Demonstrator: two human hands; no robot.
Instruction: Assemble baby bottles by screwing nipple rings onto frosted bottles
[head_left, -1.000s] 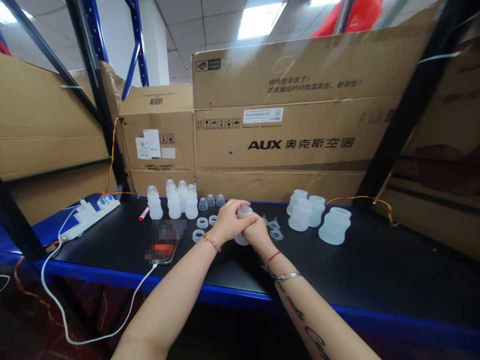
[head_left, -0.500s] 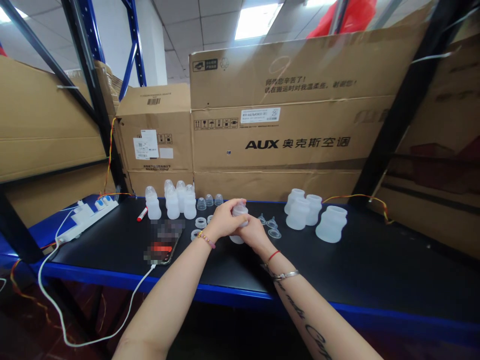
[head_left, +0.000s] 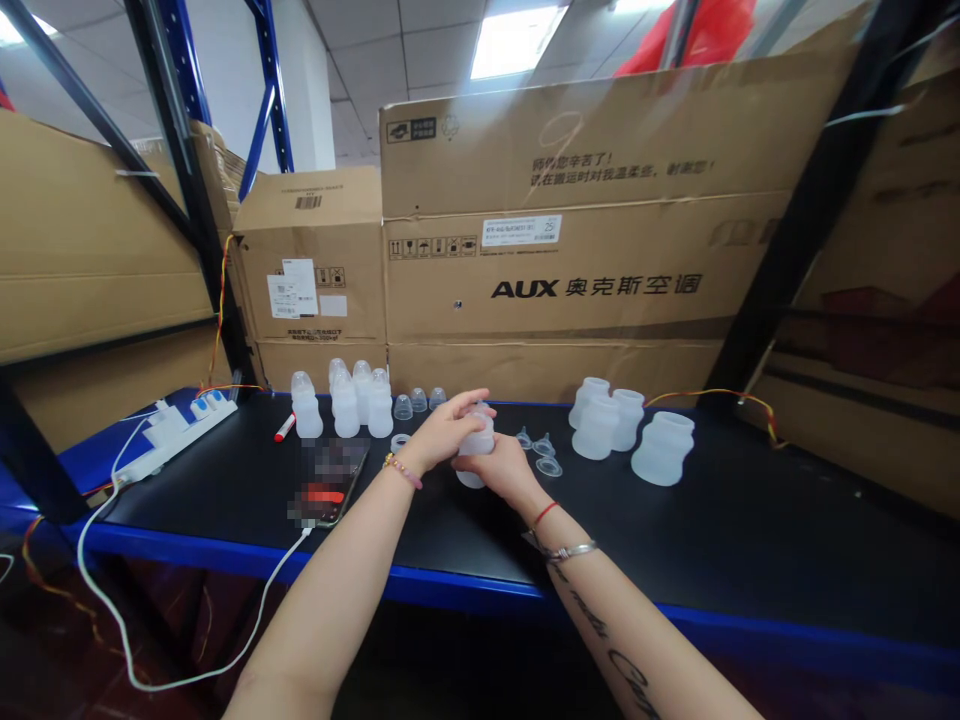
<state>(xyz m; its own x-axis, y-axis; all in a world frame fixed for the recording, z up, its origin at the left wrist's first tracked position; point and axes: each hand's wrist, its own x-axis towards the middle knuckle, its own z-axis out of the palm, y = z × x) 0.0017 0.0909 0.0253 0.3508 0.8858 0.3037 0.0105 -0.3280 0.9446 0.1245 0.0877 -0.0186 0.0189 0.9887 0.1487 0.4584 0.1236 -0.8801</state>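
Note:
Upright on the black tabletop, a translucent white baby bottle (head_left: 472, 479) stands between my hands. My right hand (head_left: 504, 464) is wrapped around its body from the right. At its top, my left hand (head_left: 442, 432) has its fingers around the pale collar (head_left: 477, 436), the fingertips fairly straight. The bottle's top is partly hidden by the fingers. Right of my hands lie three clear silicone nipples (head_left: 549, 466). Left of them, a white collar ring (head_left: 400, 442) is partly seen near my left wrist. Behind it are three clear dome caps (head_left: 403, 407).
Several capped bottles (head_left: 345, 408) stand at the left, several open-necked bottles (head_left: 663, 449) at the right. A phone (head_left: 337, 480) on a white charging cable (head_left: 255, 635), a red marker (head_left: 285, 428) and a power strip (head_left: 176, 440) lie leftward. Cardboard boxes (head_left: 600, 350) line the back.
My left hand has shifted slightly left and its fingers have straightened around the bottle's top, showing more of the collar. My right hand stays on the body.

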